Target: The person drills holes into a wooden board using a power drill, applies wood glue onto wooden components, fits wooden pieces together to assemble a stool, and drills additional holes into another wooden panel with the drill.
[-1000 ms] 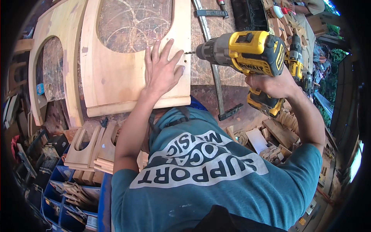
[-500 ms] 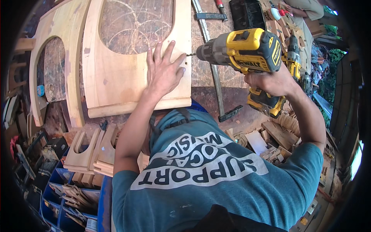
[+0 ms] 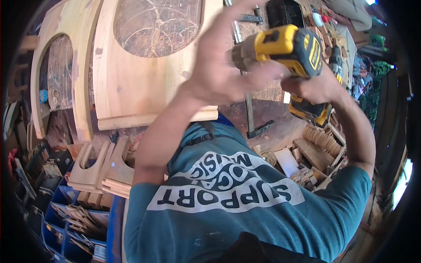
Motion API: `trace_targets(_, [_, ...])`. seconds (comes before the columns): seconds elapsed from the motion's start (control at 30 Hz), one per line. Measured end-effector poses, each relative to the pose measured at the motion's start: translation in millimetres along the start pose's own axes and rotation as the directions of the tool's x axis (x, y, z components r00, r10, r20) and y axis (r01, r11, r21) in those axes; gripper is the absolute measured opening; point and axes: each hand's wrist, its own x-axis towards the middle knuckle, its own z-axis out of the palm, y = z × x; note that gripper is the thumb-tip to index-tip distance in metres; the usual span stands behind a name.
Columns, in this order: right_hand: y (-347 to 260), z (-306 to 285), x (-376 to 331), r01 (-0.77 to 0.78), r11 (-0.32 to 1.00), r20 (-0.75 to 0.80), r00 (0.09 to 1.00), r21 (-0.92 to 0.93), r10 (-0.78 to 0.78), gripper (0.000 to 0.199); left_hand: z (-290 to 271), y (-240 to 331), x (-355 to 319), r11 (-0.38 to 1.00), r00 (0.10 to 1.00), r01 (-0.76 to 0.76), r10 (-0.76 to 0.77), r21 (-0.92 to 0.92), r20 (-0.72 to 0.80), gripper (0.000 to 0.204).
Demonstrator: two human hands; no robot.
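Note:
My right hand (image 3: 316, 87) is wrapped round the grip of a yellow and black cordless drill (image 3: 280, 40), held above the right edge of a pale wooden panel (image 3: 142, 85). The panel has a large rounded cutout and a rounded strip along its near edge. My left hand (image 3: 212, 70) is raised over the panel's right side, blurred by motion. Its thumb stretches toward the drill and its fingers point up and away, spread from the thumb. It covers the drill's front end, so the bit is hidden. I cannot tell whether the left hand touches the drill.
Left of the panel lies a second wooden piece (image 3: 83, 57) with an arched opening. A bar clamp (image 3: 250, 116) lies right of the panel. Another drill (image 3: 336, 63) stands at the right. Wood offcuts (image 3: 313, 153) and a blue divided bin (image 3: 66, 197) lie nearer.
My left hand has lifted off the panel and moved right and up toward the drill's front. The drill has shifted slightly right, away from the panel's edge.

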Motion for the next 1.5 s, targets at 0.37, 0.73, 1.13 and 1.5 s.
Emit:
trace_targets(0.37, [19.6,8.3,-13.9,-0.306,0.629,0.149,0.945,0.714,0.29,0.067,69.7,-10.2,7.6,0.961,0.946,-0.1,0.172,0.258,-0.275,0.066])
trace_targets(0.73, [28.7,10.3,-0.7,-0.334,0.634,0.168,0.936,0.698,0.309,0.065,68.4,-17.2,2.1,0.956,0.941,-0.064,0.153,0.287,-0.3,0.067])
trace_targets(1.13, [29.1,9.1,6.2,-0.032,0.939,0.021,0.999,0.342,0.026,0.056,60.2,-14.4,1.1,0.959,0.963,-0.112,0.169,0.26,-0.21,0.064])
trace_targets(1.5, [3.9,-32.4,-46.3,-0.27,0.892,-0.19,0.916,0.362,0.354,0.031,-42.9,-44.0,-125.8,0.251,0.835,0.124,-0.55,0.96,0.036,0.096])
